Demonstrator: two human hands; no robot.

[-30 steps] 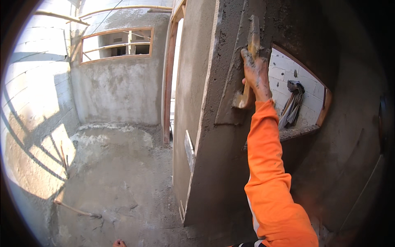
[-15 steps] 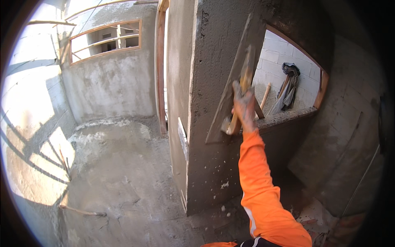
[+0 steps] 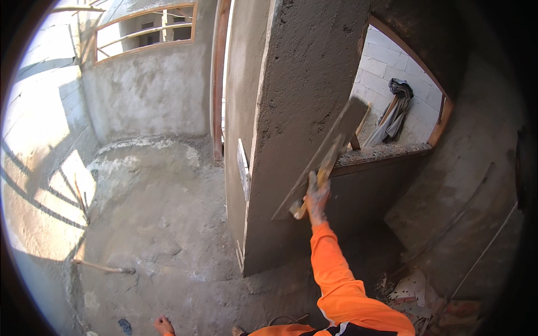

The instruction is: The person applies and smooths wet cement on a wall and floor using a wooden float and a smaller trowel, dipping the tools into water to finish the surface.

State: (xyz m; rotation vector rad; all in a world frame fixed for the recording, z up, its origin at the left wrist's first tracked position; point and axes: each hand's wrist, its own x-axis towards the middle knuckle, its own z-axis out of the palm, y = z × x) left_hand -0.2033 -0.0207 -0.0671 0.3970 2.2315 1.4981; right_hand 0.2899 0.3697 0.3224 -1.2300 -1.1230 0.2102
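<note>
1. From where I stand, the float [image 3: 329, 147] lies against the grey plastered wall [image 3: 302, 84], tilted, its lower end to the left and its upper end reaching the near lower corner of the window opening.
2. The person's right hand [image 3: 317, 200] grips the float's wooden handle near the lower end, fingers wrapped round it; the skin is smeared with grey.
3. An orange sleeve [image 3: 336, 274] covers that arm, which stretches up from the lower edge.
4. The left hand [image 3: 163, 325] is low down, well apart from the wall, over the floor; it is too small for me to tell whether it is open or closed.
5. Just right of the float runs the rough sill [image 3: 386, 152], and beyond it a grey cloth [image 3: 392, 126] hangs before a white block wall [image 3: 375, 66].
6. Left of the float, a pale strip [image 3: 259, 112] edges the wall's corner, with a small board [image 3: 243, 168] beside it.
7. Farther left, a stick [image 3: 103, 266] lies on the grey floor [image 3: 162, 218].
</note>
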